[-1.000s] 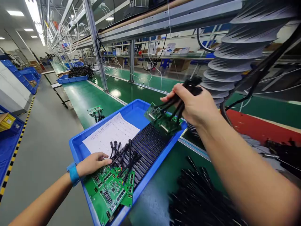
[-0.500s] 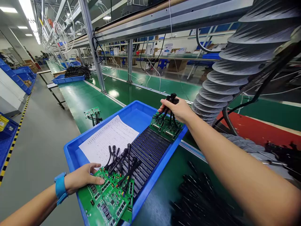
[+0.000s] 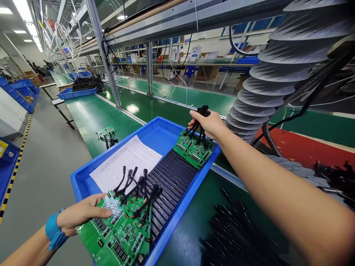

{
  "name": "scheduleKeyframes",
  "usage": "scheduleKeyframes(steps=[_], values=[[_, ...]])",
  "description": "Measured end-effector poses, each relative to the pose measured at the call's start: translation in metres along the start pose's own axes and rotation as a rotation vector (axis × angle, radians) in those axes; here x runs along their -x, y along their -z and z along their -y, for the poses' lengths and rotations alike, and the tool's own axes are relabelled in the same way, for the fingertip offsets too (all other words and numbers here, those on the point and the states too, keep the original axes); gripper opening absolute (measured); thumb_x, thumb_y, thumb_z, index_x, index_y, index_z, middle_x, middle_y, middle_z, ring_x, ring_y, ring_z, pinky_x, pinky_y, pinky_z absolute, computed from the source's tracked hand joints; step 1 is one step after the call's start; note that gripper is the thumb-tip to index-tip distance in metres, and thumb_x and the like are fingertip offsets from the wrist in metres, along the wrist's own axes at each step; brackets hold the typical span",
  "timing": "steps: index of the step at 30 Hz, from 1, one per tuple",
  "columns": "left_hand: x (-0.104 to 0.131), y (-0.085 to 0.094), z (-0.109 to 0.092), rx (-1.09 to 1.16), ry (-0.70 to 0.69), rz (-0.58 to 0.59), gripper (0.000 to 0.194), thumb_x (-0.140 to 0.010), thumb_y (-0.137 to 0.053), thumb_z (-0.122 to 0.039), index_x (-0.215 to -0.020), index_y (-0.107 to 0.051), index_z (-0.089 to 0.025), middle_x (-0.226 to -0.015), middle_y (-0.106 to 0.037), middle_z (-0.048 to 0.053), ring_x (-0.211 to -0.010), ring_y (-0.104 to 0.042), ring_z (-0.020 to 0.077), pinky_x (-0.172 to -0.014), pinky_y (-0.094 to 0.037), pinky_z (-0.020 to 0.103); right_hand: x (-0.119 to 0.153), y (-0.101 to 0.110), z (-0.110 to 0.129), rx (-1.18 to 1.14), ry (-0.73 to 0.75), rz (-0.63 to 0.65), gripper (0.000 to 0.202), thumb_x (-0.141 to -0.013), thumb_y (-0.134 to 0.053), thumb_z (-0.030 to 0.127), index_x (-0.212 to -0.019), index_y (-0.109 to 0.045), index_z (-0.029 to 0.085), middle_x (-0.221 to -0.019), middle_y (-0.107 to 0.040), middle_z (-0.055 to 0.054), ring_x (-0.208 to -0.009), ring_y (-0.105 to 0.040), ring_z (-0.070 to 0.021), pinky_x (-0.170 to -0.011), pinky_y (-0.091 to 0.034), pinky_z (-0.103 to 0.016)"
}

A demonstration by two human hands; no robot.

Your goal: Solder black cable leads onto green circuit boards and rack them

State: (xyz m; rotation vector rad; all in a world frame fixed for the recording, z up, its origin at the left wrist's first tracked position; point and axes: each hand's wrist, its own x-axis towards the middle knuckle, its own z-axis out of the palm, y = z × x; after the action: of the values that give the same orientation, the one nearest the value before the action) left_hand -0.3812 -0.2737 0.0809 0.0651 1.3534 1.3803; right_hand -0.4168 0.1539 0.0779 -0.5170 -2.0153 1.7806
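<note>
My left hand [image 3: 83, 213] is closed on the near edge of green circuit boards [image 3: 124, 227], thumb on top. These boards overlap, carry digit displays, and have several black cables with plugs [image 3: 138, 183] rising from their far side. At the far right end of the blue tray [image 3: 181, 212], my right hand [image 3: 210, 125] grips a bunch of black cables [image 3: 200, 123]. From these cables hangs another green circuit board [image 3: 194, 149], tilted over a row of black ribbed strips [image 3: 172, 173] in the tray. A printed sheet of paper [image 3: 126, 160] lies left of the strips.
Beyond the tray's left side, another circuit board with cables [image 3: 106, 133] lies on the green bench [image 3: 83, 114]. Black cables [image 3: 235, 232] are heaped at lower right. A grey ribbed duct [image 3: 252, 96] hangs beside my right arm. Farther off stands a second loaded blue tray [image 3: 77, 93].
My left hand has drawn its boards down and left, toward me. The board under my right hand has tilted so that its face and displays show more. The whole view has shifted slightly.
</note>
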Motion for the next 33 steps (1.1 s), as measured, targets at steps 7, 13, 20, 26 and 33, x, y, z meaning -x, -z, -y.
scheduleKeyframes(steps=[7,13,20,26,33], values=[[0.019,0.002,-0.012,-0.051,-0.019,-0.258,0.062,-0.064,-0.079,-0.03,-0.121,-0.056,-0.022,-0.108,-0.067,0.007,-0.098,-0.063,0.0307,-0.088,-0.049,0.042,-0.009,0.014,-0.005,0.1,0.058,0.035,0.032,-0.087,-0.052,0.037,-0.11,-0.053,0.016,-0.107,-0.058,-0.006,-0.089,-0.059,-0.0149,-0.075,-0.052,-0.035],[0.027,0.009,-0.01,-0.063,-0.036,-0.383,0.073,-0.061,-0.08,-0.032,-0.127,-0.05,-0.029,-0.107,-0.068,0.004,-0.097,-0.063,0.0341,-0.084,-0.051,0.047,-0.008,0.011,-0.004,0.224,0.111,0.053,0.03,-0.087,-0.051,0.038,-0.108,-0.054,0.016,-0.105,-0.059,-0.005,-0.087,-0.059,-0.014,-0.074,-0.052,-0.034],[0.024,0.003,-0.008,-0.146,-0.151,-0.501,0.081,-0.051,-0.082,-0.039,-0.125,-0.052,-0.026,-0.106,-0.068,0.007,-0.101,-0.06,0.0386,-0.083,-0.052,0.048,-0.006,0.014,-0.013,0.538,0.312,-0.226,0.041,-0.086,-0.052,0.038,-0.122,-0.046,0.019,-0.126,-0.049,-0.01,-0.109,-0.052,-0.0217,-0.091,-0.046,-0.045],[0.013,-0.006,-0.011,-0.146,-0.26,-0.445,0.086,-0.048,-0.082,-0.042,-0.126,-0.051,-0.022,-0.107,-0.068,0.009,-0.107,-0.056,0.0406,-0.091,-0.048,0.048,-0.004,0.02,-0.011,0.897,0.504,-0.278,0.065,-0.083,-0.056,0.036,-0.139,-0.027,0.018,-0.147,-0.021,-0.015,-0.133,-0.024,-0.0336,-0.107,-0.025,-0.055],[-0.028,-0.009,-0.019,-0.149,-0.382,-0.229,0.067,-0.064,-0.077,-0.032,-0.125,-0.051,-0.02,-0.112,-0.065,0.01,-0.103,-0.06,0.0334,-0.089,-0.049,0.043,-0.028,0.018,-0.025,1.099,0.253,-0.144,0.035,-0.086,-0.053,0.037,-0.115,-0.051,0.017,-0.117,-0.054,-0.007,-0.102,-0.056,-0.019,-0.085,-0.048,-0.042]])
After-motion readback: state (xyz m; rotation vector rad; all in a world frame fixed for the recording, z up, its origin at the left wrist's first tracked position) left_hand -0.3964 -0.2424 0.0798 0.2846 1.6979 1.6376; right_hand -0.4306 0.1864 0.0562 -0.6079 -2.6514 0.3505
